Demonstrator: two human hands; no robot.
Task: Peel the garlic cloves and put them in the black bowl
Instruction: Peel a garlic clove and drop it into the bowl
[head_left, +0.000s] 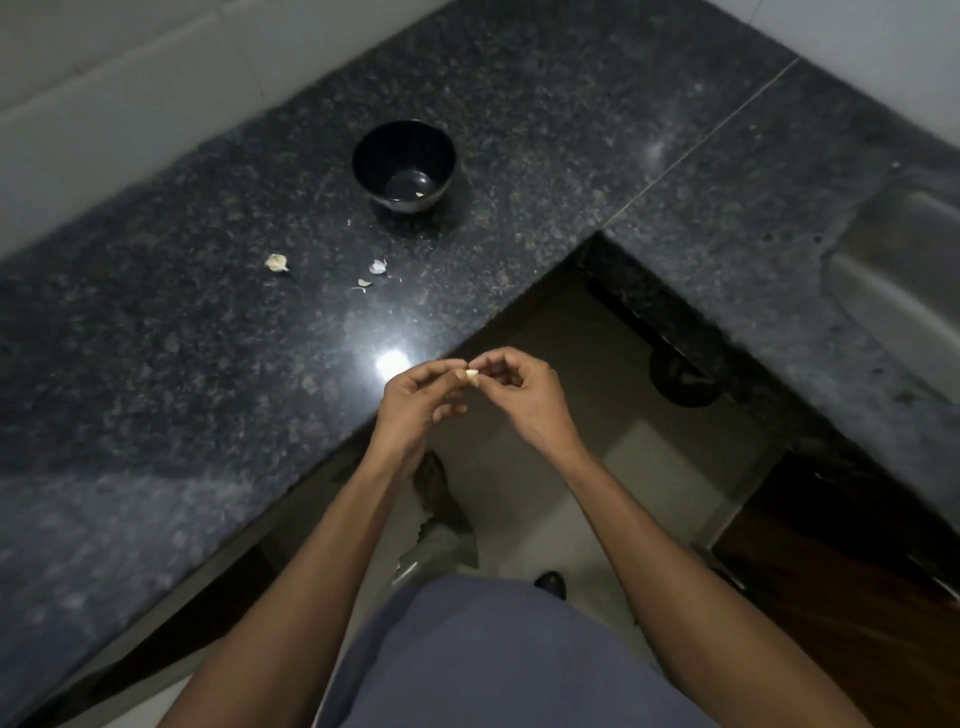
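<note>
Pale garlic clove (472, 375) pinched by both hands' fingers (453, 370), glossy round black bowl (404, 165)

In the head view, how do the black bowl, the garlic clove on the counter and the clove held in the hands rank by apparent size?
1. black bowl, clearly largest.
2. garlic clove on the counter.
3. held clove, pinched between both hands; partly hidden by fingers, so its rank against the counter clove is unsure.

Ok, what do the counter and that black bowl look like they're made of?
The counter looks like polished dark granite: speckled grain, a seam between slabs and a bright lamp reflection. The black bowl is glossy, with highlights on its base; glazed ceramic or hard plastic, and the picture cannot settle which.
</note>
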